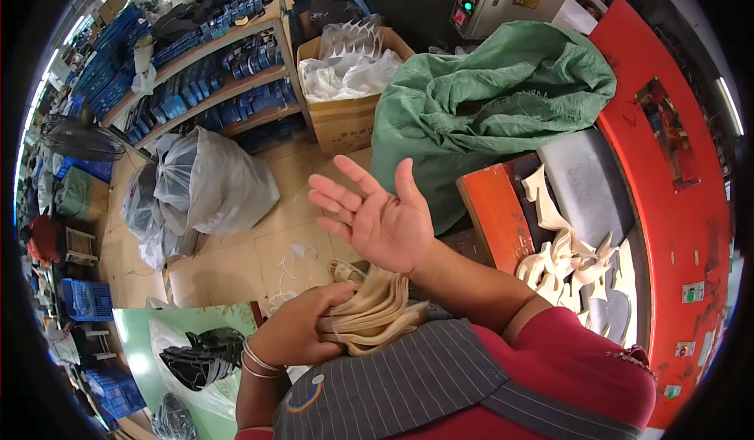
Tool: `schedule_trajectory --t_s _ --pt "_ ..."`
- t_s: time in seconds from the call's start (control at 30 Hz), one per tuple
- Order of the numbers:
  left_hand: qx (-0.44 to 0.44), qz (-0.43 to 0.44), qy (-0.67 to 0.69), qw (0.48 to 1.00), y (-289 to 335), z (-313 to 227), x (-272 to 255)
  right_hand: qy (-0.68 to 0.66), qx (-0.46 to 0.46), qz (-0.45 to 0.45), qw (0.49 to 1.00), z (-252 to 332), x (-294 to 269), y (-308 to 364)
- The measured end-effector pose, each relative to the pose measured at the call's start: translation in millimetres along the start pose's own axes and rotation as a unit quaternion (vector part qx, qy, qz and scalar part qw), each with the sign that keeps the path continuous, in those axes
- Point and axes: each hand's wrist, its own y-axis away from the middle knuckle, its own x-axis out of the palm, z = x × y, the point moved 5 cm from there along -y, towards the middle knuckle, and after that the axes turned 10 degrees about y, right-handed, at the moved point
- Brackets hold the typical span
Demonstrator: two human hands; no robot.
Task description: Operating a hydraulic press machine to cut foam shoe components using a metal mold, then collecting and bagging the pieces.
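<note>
Head view: left hand [302,332] clutches beige cutouts [375,314]; right hand [377,216] open, empty.

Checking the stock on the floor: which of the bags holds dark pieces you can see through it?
The clear bag on the green surface, beside the left hand; the grey bags by the shelves look pale.

— What's over on the right?

— A big crumpled green woven sack [487,102] slumped against a red metal machine [667,204], with pale cut-out pieces [565,259] heaped on its grey bed.

— And further back?

— An open cardboard box [349,110] stuffed with clear plastic, beside wooden shelves [212,71] full of blue items. Grey plastic bags [204,181] sit on the tiled floor [259,251].
</note>
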Motion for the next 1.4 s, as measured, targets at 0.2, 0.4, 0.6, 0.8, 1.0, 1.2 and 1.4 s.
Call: schedule_trajectory --t_s 0.2,0.4,0.6,0.8,1.0,1.2,1.4 --pt "0.081 0.035 -0.116 0.989 -57.7 -20.0 -64.5 0.020 0.025 0.057 0.998 -7.8 10.1 -78.3" --pt "0.095 0.036 -0.129 0.986 -91.4 -6.8 -130.6 0.071 0.037 0.112 0.991 -16.5 11.9 -160.3" --pt "0.015 0.074 -0.124 0.989 -107.9 14.7 -176.1 0.090 0.054 0.102 0.989 -30.3 3.2 -211.5" --pt "0.072 0.025 -0.128 0.989 -112.8 34.6 -209.5 0.039 0.087 0.112 0.989 -41.8 -4.1 -251.6" --pt "-0.004 -0.012 -0.054 0.998 -135.5 53.2 -243.8 0.099 0.122 0.111 0.981 -53.6 -27.0 -307.5" --pt "-0.013 0.003 -0.113 0.993 -182.2 81.7 -269.5 0.019 0.194 0.130 0.972 -43.9 -63.6 -366.3" --pt "-0.106 -0.083 -0.020 0.991 -296.0 135.6 -301.3 0.025 0.195 0.141 0.970 18.6 -141.5 -438.6"
